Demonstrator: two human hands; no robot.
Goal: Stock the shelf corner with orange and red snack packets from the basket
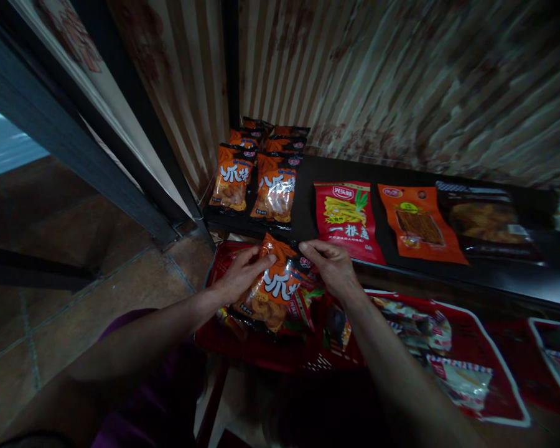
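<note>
An orange and black snack bag [276,286] is held between my two hands, tilted, its printed front facing up. My left hand [242,274] grips the bag's left side, thumb over the front and the other fingers partly hidden behind. At the upper right corner, my right hand [332,266] pinches the black edge between thumb and fingers. Below the bag is a red basket [261,356] with several colourful packets in it, partly covered by my hands. Matching orange bags [275,190] stand in two rows on the dark shelf just beyond.
Along the shelf [303,205] lie a red snack bag [348,221], an orange bag [420,224] and a dark bag [488,221]. A second red basket [499,348] holds white packets; another sits at the right edge. Dark metal posts [135,118] rise on the left.
</note>
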